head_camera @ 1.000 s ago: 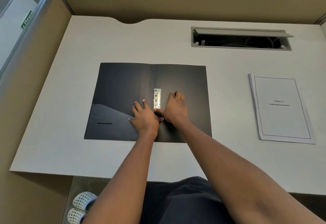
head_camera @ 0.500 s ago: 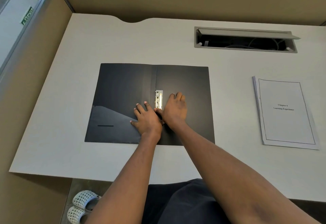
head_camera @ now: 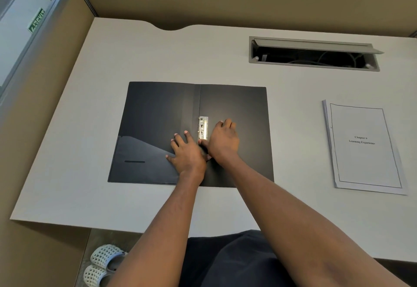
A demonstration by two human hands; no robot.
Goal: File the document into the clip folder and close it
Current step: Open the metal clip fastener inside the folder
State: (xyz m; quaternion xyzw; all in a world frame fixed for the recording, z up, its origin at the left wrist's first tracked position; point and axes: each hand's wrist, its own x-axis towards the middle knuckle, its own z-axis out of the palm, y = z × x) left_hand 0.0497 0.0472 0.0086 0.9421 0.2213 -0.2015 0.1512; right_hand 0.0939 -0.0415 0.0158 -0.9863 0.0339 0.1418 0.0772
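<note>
A black clip folder point(head_camera: 158, 115) lies open and flat on the white desk point(head_camera: 112, 60). Its metal clip point(head_camera: 202, 127) sits just right of the spine. My left hand point(head_camera: 187, 153) rests flat on the left cover with fingers spread, beside the clip's lower end. My right hand point(head_camera: 223, 142) lies palm down on the right panel, its thumb touching the bottom of the clip. Both thumbs meet there, and what they do at the clip is hidden. The document point(head_camera: 363, 146), a stapled white stack with a printed title page, lies apart on the desk at the right.
A grey cable hatch point(head_camera: 316, 55) stands open at the back right of the desk. Tan partition walls close in the back and left. A window point(head_camera: 20, 27) is at the upper left. White perforated shoes point(head_camera: 101, 266) sit on the floor below the front edge.
Both hands stay at the clip's lower end with almost no movement. Only the view has shifted slightly.
</note>
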